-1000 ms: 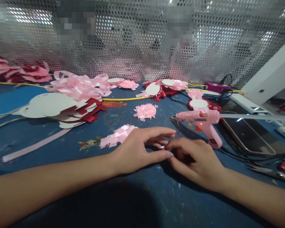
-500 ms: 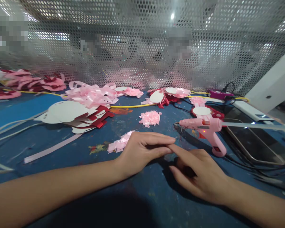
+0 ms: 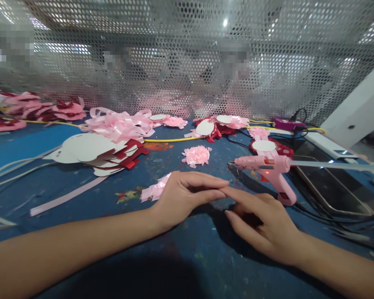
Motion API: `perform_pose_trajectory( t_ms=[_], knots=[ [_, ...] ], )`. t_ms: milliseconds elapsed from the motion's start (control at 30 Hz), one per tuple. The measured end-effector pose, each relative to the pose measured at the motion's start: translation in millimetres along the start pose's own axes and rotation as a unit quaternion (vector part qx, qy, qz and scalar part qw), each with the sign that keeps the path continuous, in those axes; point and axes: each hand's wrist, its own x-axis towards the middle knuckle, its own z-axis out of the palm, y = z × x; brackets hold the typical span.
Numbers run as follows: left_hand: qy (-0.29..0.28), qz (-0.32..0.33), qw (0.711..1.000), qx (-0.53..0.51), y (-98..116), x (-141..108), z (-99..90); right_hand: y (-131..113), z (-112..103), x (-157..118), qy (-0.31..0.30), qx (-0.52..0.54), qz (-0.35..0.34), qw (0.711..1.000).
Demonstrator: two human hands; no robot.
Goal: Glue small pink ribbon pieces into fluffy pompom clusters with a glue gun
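My left hand rests over the table, fingers stretched out and thumb below them with a gap between. Its fingertips meet the index fingertip of my right hand, and I see no object between them. On my right hand the thumb stands apart from the index finger; the other fingers curl partly out of sight. Behind my left wrist lies a pink ruffled ribbon piece, partly hidden. A round pink ribbon rosette sits beyond my fingers. A pink hot glue gun with its lit indicator lies beyond my right hand.
White and red card cut-outs are stacked left, near looped pink ribbon. Rosettes with white discs lie along the perforated metal screen. A phone, cables and pliers are at right.
Almost nothing differs. My right hand has shifted very slightly, while both hands keep touching at the fingertips; the view has drifted a little.
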Motion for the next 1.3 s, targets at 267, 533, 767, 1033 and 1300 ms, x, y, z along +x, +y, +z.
perform_pose_trajectory(
  t_ms=[267, 533, 767, 1033, 1300],
  knots=[
    [0.025, -0.051, 0.997, -0.056, -3, 3, 0.6, -2, -1, 2, 0.032, -0.012, 0.009, 0.999],
    [0.037, -0.091, 0.995, -0.019, -9, 14, -9.6, -1, 0, 0, 0.024, 0.022, 0.087, 0.996],
    [-0.092, 0.048, 0.967, 0.234, -18, 60, -58.3, -1, 2, 2, 0.011, 0.011, 0.064, 0.998],
    [-0.145, 0.020, 0.982, 0.123, -29, 65, -72.4, -2, 2, -2, 0.004, 0.004, 0.061, 0.998],
    [-0.141, 0.023, 0.977, 0.156, -36, 63, -76.2, -1, 2, 0, -0.017, 0.002, 0.062, 0.998]
  ],
)
